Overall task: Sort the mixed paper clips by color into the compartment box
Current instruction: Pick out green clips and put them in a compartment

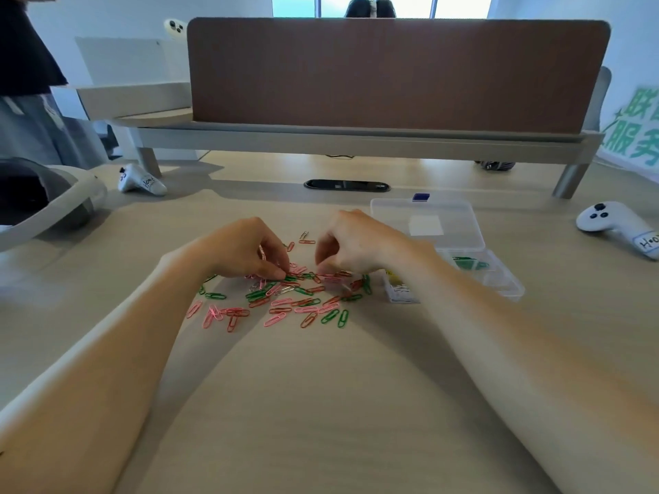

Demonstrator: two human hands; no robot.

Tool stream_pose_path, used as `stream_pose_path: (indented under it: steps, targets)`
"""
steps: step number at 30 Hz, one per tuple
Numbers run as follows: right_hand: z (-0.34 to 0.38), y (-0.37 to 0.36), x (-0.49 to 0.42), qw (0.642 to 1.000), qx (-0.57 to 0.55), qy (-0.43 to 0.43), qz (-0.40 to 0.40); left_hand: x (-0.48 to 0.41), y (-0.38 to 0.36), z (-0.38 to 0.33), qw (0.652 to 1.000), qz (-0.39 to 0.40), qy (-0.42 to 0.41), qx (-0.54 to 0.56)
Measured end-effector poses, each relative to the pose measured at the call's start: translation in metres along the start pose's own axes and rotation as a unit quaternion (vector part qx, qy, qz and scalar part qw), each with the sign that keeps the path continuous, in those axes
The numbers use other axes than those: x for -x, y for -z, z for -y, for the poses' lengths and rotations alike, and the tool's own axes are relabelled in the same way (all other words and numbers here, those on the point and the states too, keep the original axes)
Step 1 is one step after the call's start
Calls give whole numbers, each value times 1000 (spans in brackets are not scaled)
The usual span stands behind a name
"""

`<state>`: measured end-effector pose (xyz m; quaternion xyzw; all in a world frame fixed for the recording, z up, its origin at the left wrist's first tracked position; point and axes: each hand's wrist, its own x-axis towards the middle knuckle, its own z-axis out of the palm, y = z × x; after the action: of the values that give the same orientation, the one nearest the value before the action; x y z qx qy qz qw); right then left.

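Mixed paper clips (285, 301) are spread on the desk (321, 404) beside the open compartment box (499, 279). A green clip (290, 278) is pinched by the left hand (246, 247); the right hand (356, 244) fingers are curled together over the pile, their hold unclear. "Hoo" is handwritten on a controller (617, 226) label.

Site: office | Evidence: desk (321, 404) carried a brown divider (392, 73) and a cable port (346, 185) | a second desk (142, 101) stood behind | windows (445, 3) lit the room

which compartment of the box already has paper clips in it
The compartment just below the open lid of the compartment box: it holds green clips. The other visible compartments look empty.
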<state>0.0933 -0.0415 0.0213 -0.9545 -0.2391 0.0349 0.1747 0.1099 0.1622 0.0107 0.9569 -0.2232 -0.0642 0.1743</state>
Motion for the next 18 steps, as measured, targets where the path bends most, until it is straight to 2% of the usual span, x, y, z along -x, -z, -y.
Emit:
stream_pose_path:
  steps: [11, 18]
  targets:
    - [11, -22, -15, 1000, 5, -12, -25, 2, -1, 2, 998, -55, -3, -35]
    - [7, -18, -10, 999, -16, -17, -38, 6, 2, 0, 995, -82, -19, 60]
